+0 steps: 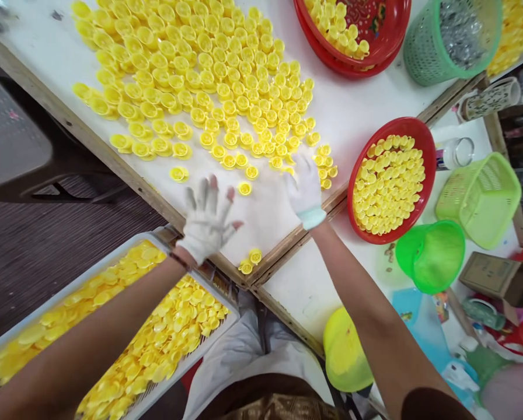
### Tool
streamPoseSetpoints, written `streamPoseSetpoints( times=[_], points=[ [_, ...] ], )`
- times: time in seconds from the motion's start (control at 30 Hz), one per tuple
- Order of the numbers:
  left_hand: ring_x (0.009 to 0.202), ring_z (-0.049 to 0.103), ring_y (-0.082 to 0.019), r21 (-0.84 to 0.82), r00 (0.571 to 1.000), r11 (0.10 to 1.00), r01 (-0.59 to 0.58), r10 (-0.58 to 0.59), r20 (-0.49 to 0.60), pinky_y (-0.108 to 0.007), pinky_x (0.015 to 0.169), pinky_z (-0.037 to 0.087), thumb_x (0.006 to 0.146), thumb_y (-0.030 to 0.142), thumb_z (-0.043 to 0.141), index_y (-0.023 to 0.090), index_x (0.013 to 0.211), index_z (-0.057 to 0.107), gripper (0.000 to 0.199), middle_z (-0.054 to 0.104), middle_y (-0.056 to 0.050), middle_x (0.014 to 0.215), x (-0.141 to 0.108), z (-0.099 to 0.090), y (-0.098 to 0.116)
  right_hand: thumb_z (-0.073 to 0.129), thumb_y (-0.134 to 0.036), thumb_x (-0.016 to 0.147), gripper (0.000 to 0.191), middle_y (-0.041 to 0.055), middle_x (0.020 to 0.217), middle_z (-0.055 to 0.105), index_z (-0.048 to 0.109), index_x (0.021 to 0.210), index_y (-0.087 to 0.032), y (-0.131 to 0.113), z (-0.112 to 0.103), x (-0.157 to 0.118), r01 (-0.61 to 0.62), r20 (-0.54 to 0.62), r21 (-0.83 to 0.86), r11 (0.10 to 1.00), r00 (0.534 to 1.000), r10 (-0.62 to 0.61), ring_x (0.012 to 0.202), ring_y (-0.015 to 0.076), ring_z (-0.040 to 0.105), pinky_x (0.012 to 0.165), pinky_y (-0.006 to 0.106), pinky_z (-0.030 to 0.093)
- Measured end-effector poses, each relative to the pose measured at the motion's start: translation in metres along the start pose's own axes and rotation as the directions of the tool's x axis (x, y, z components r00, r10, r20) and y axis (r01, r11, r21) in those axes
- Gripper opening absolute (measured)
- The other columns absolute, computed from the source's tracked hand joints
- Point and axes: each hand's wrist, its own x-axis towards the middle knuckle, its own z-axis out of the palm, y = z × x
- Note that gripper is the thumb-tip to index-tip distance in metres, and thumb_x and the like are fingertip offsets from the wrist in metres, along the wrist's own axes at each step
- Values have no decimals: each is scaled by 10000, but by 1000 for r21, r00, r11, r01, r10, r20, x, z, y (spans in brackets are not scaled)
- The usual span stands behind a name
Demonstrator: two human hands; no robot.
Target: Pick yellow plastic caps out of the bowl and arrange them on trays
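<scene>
My left hand [209,219], in a white glove with bare fingertips, is open above the white table, fingers spread and holding nothing. My right hand [304,189], in a white glove with a pale green cuff, reaches to the near edge of many small yellow plastic cups [230,108]. Motion smears its fingers, so I cannot see whether a cup is between them. A few yellow cups [325,166] stand just right of that hand. One single cup [244,188] sits between my hands, and a small group of cups [250,261] lies at the table corner.
A red bowl [426,192] of yellow pieces stands at right, another red bowl [307,35] at the back. Green baskets [428,52] and a bright green container [432,256] are at right. At lower left is a crate [230,318] of yellow pieces. Wooden strips [125,172] edge the table.
</scene>
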Motion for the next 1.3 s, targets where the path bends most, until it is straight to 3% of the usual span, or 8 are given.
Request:
streamPoseSetpoints(
  times=[0.13, 0.27, 0.4, 0.57, 0.83, 1.0, 1.13, 1.3],
  points=[
    [1541, 95, -409, -124, 912, 942, -313, 334, 238, -700, 1209, 72, 946, 435, 581, 279, 1550, 427, 642, 165, -157, 1666, -56, 41, 55, 464, -343, 996, 381, 155, 1166, 626, 630, 1286, -159, 60, -2, -61, -193, 34, -49, 980, 980, 195, 1090, 312, 573, 919, 416, 439],
    [1528, 170, -422, -123, 883, 928, -352, 372, 287, -731, 1186, 117, 904, 414, 647, 305, 1490, 518, 610, 230, -152, 1648, -63, 61, 70, 540, -359, 961, 312, 122, 1032, 665, 665, 1199, -201, 69, 12, -78, -216, 131, -149, 965, 963, 235, 949, 303, 581, 784, 380, 397],
    [1535, 142, -417, -84, 898, 936, -341, 351, 266, -734, 1185, 85, 921, 407, 627, 317, 1511, 488, 613, 206, -145, 1656, -49, 58, 56, 462, -327, 1003, 328, 131, 1106, 674, 623, 1253, -189, 60, 14, -72, -205, 63, -109, 973, 975, 213, 982, 291, 574, 789, 370, 366],
    [1547, 104, -385, -27, 955, 973, -229, 230, 189, -703, 1201, 6, 987, 343, 513, 305, 1510, 491, 525, 149, -143, 1670, -38, 49, 33, 434, -251, 1008, 264, 106, 1010, 709, 693, 1050, -224, 50, 13, -82, -78, 218, -144, 986, 970, 108, 933, 280, 580, 753, 377, 334],
    [1550, -75, -382, 39, 992, 997, 69, -73, 100, -722, 1173, -60, 981, 418, 465, 214, 1603, 303, 674, 93, -168, 1685, 13, -1, -16, 425, -119, 949, 296, 174, 987, 701, 689, 1075, -162, 20, 35, -76, -4, 298, -176, 984, 953, 57, 934, 302, 592, 783, 405, 356],
    [1540, -113, -408, -71, 993, 992, 101, -105, -53, -695, 1184, -118, 975, 503, 435, 201, 1598, 299, 705, 124, -91, 1694, 25, -24, -34, 434, -207, 981, 281, 136, 962, 712, 714, 1005, -208, 13, 38, -83, 4, 305, -126, 992, 952, 34, 924, 283, 596, 792, 381, 361],
    [1521, 193, -384, -181, 996, 983, -26, 11, -89, -622, 1222, 181, 970, 457, 479, 195, 1457, 500, 554, 306, -115, 1631, 25, -14, 3, 419, -255, 1006, 282, 106, 1008, 721, 696, 1045, -213, 30, 35, -93, -51, 241, -86, 995, 968, 71, 975, 267, 591, 800, 353, 346],
    [1118, 591, -249, -326, 986, 931, -161, 169, -6, -378, 989, 490, 998, 259, 435, 167, 1134, 674, 290, 639, -134, 1231, 62, 25, 86, 461, -223, 968, 240, 81, 946, 720, 701, 956, -205, 58, 30, -79, -179, 114, -34, 983, 977, 182, 893, 250, 592, 764, 340, 334]
  ],
)
